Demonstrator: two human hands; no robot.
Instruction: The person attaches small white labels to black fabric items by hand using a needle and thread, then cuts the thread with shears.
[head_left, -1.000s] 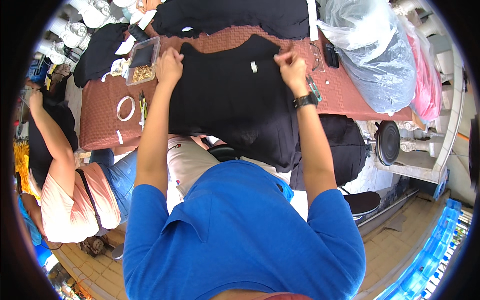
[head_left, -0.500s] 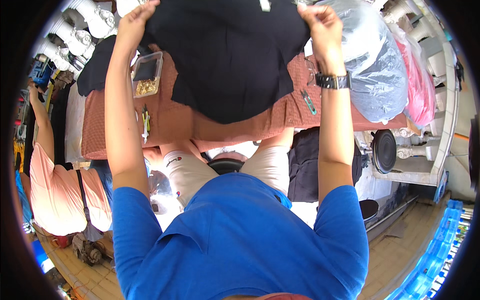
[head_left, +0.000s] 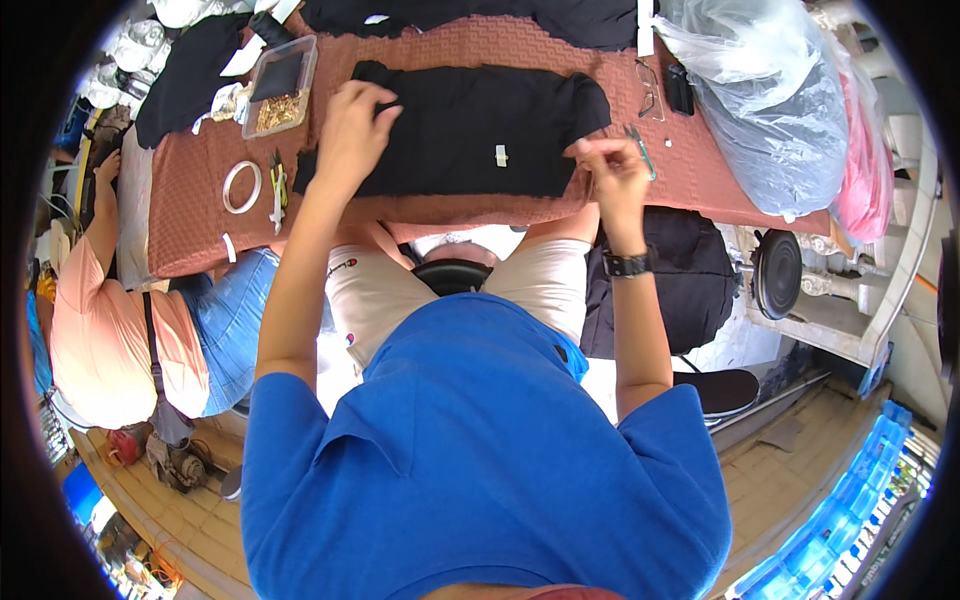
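one black garment [head_left: 470, 135] (two hands)

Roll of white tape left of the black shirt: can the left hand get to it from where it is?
Probably yes. The roll of white tape lies open on the brown cloth, with only small snips between it and the left hand, which rests on the black shirt.

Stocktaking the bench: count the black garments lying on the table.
3, maybe more hidden: black shirt under both hands, left hand and right hand; black garment at the far-left corner; black cloth along the far edge.
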